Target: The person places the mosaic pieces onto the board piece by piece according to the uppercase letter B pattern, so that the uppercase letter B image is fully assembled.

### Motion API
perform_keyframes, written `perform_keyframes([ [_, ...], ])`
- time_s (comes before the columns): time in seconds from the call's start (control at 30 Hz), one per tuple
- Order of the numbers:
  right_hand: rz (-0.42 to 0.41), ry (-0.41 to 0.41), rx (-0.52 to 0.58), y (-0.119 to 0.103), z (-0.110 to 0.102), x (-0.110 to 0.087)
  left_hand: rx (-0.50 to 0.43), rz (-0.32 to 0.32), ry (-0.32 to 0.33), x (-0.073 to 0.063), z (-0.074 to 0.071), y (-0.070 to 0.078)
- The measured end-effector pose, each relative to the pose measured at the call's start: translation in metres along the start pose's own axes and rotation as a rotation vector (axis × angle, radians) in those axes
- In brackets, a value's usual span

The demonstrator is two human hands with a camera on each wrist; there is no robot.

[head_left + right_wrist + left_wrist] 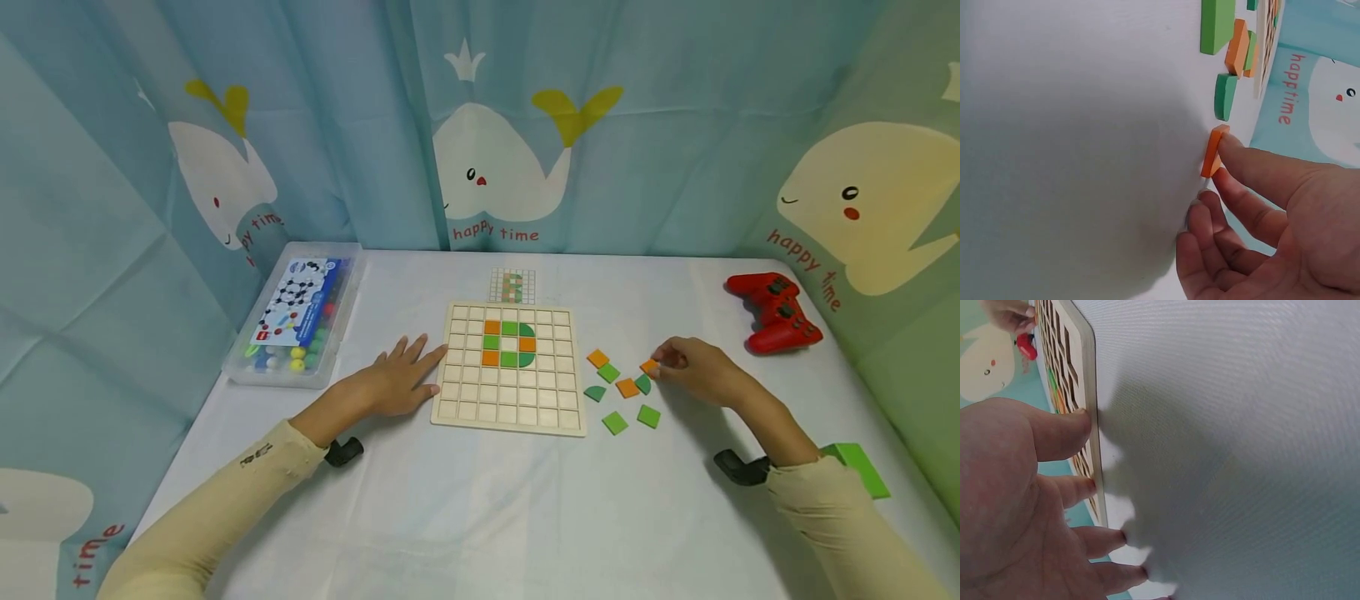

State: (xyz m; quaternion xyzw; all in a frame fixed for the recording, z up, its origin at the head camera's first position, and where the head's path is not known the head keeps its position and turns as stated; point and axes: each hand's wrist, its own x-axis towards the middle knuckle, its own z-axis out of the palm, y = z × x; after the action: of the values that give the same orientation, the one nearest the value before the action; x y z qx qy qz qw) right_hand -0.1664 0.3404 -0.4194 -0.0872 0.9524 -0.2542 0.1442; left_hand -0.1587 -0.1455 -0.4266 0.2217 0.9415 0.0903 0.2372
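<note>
Orange tile partly hidden in the pinching right hand; left hand spread, cropped in its wrist view.

Orange tile, pale gridded board, red controller, blue whale-print curtain

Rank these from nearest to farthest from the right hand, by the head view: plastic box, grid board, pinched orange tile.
1. Orange tile, pinched by the right hand.
2. Grid board, left of that hand.
3. Plastic box, farther left, past the board.
</note>
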Motion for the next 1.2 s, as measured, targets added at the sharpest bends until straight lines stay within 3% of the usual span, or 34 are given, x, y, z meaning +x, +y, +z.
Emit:
perform_keyframes([
  [0.17,-0.019,0.039,0.002,-0.007,0.003,-0.001,0.001,0.003,-0.001,0.000,0.000,-0.001],
  [0.33,-0.022,0.091,0.025,-0.028,0.016,-0.002,-0.008,-0.002,0.001,0.000,0.000,-0.001],
  [0.57,0.011,0.089,0.027,-0.053,0.038,0.003,-0.007,-0.004,-0.001,-0.001,0.000,-0.001],
  [0.87,-0.008,0.085,0.025,-0.061,0.049,0.004,-0.001,0.004,0.007,0.000,0.002,-0.001],
  [1.2,-0.025,0.061,-0.014,-0.065,0.043,0.005,0.010,-0.001,-0.006,0.001,0.001,-0.001],
])
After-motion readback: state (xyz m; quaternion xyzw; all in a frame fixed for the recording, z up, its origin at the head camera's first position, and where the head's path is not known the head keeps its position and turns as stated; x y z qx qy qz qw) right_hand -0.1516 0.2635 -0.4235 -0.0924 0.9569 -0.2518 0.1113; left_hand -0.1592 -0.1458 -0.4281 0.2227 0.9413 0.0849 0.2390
